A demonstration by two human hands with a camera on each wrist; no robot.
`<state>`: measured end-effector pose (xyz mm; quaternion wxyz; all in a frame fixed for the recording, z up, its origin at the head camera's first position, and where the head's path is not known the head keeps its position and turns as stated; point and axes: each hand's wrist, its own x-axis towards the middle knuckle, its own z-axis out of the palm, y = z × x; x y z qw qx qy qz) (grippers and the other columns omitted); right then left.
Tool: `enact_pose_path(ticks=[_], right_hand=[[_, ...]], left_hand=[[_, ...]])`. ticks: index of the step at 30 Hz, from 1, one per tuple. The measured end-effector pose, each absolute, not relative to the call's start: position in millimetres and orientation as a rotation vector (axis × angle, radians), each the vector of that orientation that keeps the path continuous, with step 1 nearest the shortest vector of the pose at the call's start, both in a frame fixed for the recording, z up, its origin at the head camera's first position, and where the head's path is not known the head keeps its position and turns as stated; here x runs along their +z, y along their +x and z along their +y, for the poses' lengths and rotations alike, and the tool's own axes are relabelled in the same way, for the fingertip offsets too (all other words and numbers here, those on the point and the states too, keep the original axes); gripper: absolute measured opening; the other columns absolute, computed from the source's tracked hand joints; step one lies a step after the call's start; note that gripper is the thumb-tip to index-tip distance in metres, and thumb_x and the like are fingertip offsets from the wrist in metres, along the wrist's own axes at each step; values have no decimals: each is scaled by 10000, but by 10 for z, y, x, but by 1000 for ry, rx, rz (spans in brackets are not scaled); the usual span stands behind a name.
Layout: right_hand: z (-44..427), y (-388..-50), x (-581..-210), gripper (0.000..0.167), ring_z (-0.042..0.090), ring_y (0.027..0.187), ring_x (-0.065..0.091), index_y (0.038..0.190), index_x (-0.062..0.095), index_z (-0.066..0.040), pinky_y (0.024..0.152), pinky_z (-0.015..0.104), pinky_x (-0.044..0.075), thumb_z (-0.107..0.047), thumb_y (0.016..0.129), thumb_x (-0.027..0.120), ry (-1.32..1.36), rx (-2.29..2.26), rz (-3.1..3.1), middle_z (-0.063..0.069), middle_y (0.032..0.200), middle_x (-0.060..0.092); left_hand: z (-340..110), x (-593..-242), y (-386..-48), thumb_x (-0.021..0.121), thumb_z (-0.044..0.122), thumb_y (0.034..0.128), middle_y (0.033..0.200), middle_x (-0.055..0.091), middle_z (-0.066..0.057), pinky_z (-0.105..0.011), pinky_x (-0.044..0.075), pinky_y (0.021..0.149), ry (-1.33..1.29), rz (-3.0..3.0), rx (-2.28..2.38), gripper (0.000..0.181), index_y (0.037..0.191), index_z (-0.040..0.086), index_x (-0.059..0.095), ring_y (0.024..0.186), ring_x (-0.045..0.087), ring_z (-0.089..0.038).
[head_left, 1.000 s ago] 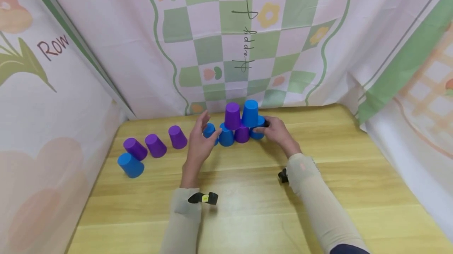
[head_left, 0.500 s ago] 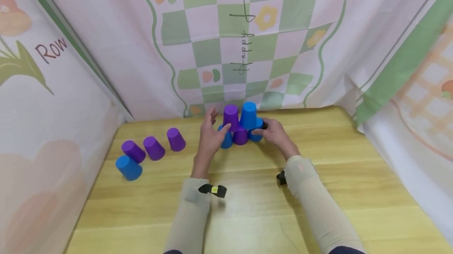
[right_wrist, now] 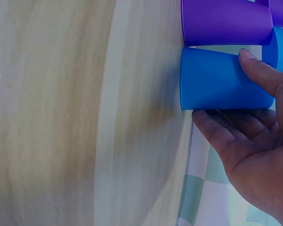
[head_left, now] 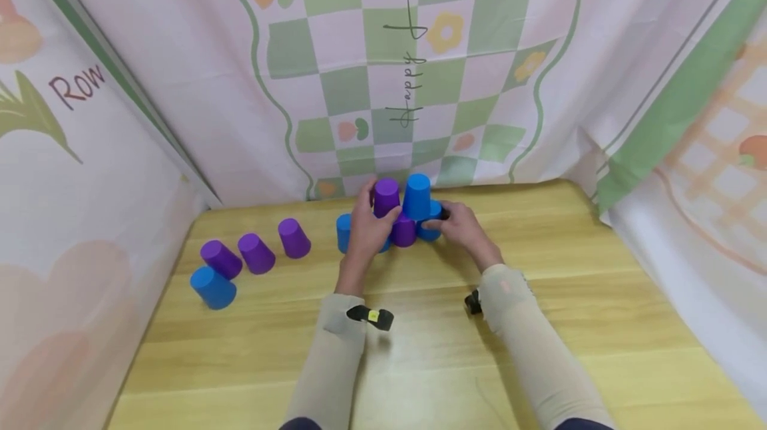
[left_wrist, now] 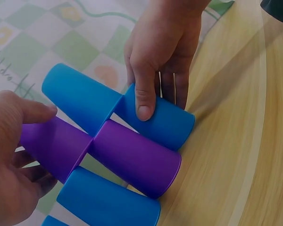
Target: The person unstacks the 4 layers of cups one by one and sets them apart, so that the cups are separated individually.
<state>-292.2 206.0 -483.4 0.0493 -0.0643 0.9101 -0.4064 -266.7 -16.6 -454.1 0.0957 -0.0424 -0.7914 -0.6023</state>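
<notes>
Upside-down cups stand stacked at the table's back. The upper purple cup (head_left: 386,194) sits in my left hand (head_left: 367,230), thumb on its near side and fingers behind it. Beside it, the upper blue cup (head_left: 417,197) rests across the lower purple cup (head_left: 404,233) and the right-end blue cup (head_left: 429,223). My right hand (head_left: 463,225) holds that right-end cup, its thumb on the front in the right wrist view. Another lower blue cup (left_wrist: 111,197) shows below the upper purple cup in the left wrist view. A further blue cup (head_left: 343,233) stands left of my left hand.
On the left of the wooden table (head_left: 431,363) stand a purple cup (head_left: 294,238), a second purple cup (head_left: 256,253), a third purple cup (head_left: 221,259) and a blue cup (head_left: 213,287). A patterned curtain (head_left: 335,37) hangs right behind the stack.
My left hand has moved right, from beside the left blue cup to around the upper purple cup, uncovering that blue cup again. The right hand stays at the right-end blue cup.
</notes>
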Motion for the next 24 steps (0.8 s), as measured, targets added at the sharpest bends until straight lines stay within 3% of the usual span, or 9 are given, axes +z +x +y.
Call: enact_pose_path(ticks=[9,24], right_hand=[[2033,-2914,-4823,383,331,1026,674,1217,689,-19,926,487,587,-307,974,759,-167,-1234,2757,191,1206,734],[2042,-2909,-4821,415,356,1067,680,1263,680,-18,937,500,588,-305,974,757,-148,-1256,2743,201,1245,723]], left_hand=[[-155,-4543,-2670,757,87,968,1517,552,-187,-549,465,1173,-143,-2332,-1794,694,1569,57,411,1396,554,-362],[-218,-4470,-2603,736,85,983,1520,549,-184,-553,477,1159,-112,-2304,-1841,661,1566,112,428,1398,552,-360]])
